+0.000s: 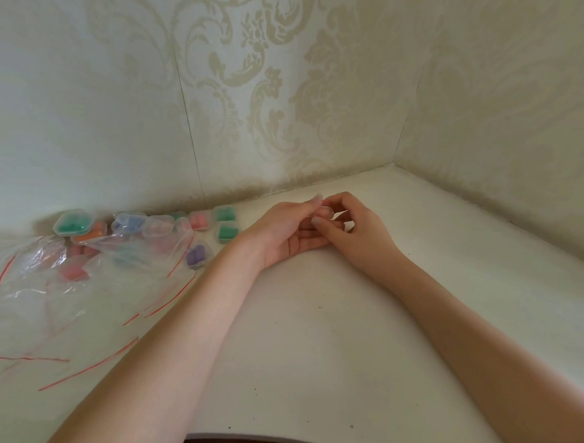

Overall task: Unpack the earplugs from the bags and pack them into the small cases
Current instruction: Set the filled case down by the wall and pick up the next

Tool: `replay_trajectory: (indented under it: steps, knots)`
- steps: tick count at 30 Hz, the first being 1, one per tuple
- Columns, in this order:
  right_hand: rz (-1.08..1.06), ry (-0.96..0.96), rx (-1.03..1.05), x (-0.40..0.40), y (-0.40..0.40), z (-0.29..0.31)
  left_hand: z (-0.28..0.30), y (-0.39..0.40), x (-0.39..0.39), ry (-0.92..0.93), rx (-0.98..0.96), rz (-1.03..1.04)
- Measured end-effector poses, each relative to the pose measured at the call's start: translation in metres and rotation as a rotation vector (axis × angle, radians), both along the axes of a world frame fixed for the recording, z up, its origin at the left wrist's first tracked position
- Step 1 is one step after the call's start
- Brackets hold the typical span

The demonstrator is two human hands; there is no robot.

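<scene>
My left hand (283, 234) and my right hand (353, 230) meet near the back of the white table (312, 339). Together they hold a small clear case (324, 212) between their fingertips; its contents are hidden by the fingers. To the left lie several small clear cases with earplugs inside: a green one (73, 223), a blue one (130, 221), a pink one (198, 219), two more green ones (224, 214) (228, 232) and a purple one (195, 255). Clear bags with red seal lines (80, 279) lie at the left, with pink earplugs (74, 272) inside.
Patterned wallpaper walls close the table at the back and right, meeting in a corner (395, 164). The table's curved front edge (274, 440) runs along the bottom. Loose empty bags (28, 327) spread over the left front.
</scene>
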State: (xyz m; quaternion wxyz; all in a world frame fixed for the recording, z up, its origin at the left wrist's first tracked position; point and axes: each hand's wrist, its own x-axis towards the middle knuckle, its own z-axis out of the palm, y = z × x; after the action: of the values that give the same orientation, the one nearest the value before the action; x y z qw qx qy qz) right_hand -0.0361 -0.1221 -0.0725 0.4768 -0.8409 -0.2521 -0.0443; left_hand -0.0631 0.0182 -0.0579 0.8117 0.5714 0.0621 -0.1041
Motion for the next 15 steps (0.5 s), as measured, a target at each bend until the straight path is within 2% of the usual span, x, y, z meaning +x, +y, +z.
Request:
replay_trajectory:
  steps: [4, 5, 7, 8, 9, 12, 15]
  knots:
    - [-0.005, -0.015, -0.024, -0.003, 0.002, 0.002, 0.002, -0.010, -0.005, -0.060, 0.207, 0.104]
    - [-0.002, -0.023, -0.033, -0.005, 0.003, 0.003, -0.001, -0.010, -0.006, -0.141, 0.376, 0.176]
    - [0.010, -0.047, -0.049, -0.009, 0.006, 0.005, -0.009, -0.006, -0.009, -0.431, 0.897, 0.353]
    - [0.019, -0.056, -0.055, -0.013, 0.008, 0.007, -0.010, -0.004, -0.012, -0.559, 1.091, 0.427]
    - [0.035, -0.066, -0.060, -0.017, 0.011, 0.009, -0.006, -0.004, -0.017, -0.631, 1.197, 0.474]
    - [0.067, -0.120, -0.232, -0.032, 0.028, 0.012, 0.011, -0.012, -0.031, -0.737, 1.411, 0.514]
    - [0.098, -0.141, -0.362, -0.051, 0.049, 0.012, 0.025, -0.011, -0.045, -0.700, 1.520, 0.546]
